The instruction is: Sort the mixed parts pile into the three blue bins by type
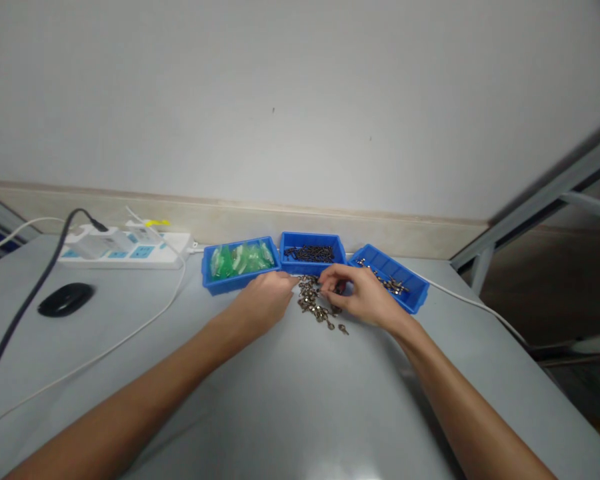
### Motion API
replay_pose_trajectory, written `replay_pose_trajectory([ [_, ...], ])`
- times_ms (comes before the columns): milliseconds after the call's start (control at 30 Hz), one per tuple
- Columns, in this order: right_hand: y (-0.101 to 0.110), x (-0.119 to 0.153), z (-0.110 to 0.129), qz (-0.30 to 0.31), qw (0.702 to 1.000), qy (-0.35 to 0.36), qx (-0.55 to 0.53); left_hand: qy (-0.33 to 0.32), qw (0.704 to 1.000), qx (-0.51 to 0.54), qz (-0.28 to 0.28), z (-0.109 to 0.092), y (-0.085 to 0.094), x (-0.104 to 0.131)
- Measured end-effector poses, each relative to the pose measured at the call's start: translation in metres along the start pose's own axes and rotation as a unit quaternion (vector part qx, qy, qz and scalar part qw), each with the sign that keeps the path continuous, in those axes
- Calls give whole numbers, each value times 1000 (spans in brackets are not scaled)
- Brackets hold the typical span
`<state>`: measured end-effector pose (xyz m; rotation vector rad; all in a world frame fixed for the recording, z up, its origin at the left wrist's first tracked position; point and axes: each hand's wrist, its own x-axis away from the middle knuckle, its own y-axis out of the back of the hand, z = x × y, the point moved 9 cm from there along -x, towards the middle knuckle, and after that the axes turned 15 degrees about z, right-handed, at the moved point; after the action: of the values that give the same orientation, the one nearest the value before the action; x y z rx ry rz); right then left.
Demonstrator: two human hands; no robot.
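Observation:
A loose pile of small shiny metal pieces (320,312) with rounded heads lies on the grey table. At the pile's left edge is my left hand (265,303), its fingers folded together and the fingertips close to the pieces. From the right, my right hand (363,293) arches over the pile, thumb and forefinger nearly meeting; what lies between them is too small to make out. Behind the hands stand three blue trays: the left tray (240,285) holds green and clear plastic packets (243,259), the middle tray (307,238) dark screws (313,253), the right tray (415,297) metal pieces (394,285).
A white power strip (130,257) with several plugs sits at the back left. A black mouse (66,300) rests in front of it. White and dark cables (150,321) cross the table's left side. The wall (300,133) rises right behind the trays.

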<state>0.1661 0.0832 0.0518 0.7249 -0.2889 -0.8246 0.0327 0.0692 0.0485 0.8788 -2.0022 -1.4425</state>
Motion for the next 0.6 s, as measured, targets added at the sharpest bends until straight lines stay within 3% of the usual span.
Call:
replay_pose_trajectory([
  [133, 1, 14, -17, -64, 973, -4, -220, 40, 998, -27, 36, 6, -7, 0],
  [233, 1, 21, -27, -91, 951, -26, -295, 51, 997, -30, 43, 10, -13, -2],
  [433, 18, 17, -27, -140, 943, -63, -294, 16, 999, -20, 36, 8, -18, -3],
  [600, 48, 12, -23, -291, 925, -42, -240, -41, 998, -31, 44, -5, -14, -4],
])
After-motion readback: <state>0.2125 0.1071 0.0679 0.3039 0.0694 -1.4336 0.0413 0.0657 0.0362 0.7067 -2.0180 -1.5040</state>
